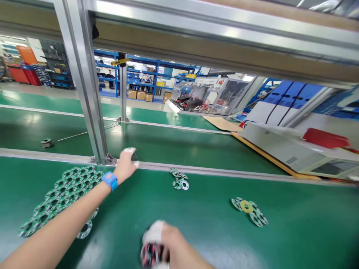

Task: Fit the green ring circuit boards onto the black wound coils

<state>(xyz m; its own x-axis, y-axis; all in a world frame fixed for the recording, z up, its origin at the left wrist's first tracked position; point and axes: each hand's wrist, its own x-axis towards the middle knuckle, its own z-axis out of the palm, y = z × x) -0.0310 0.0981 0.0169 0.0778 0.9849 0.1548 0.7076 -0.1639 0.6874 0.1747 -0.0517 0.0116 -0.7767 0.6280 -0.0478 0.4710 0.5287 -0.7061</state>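
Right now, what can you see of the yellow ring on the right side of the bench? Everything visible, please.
The yellow ring is a thin, flat disc with a small round hole in the middle, plain yellow; its material can't be told. It lies in a small cluster of green-and-white ring boards on the green bench, with boards to its left and right. Its whole outline looks visible. Neither the left hand nor the right hand touches it.
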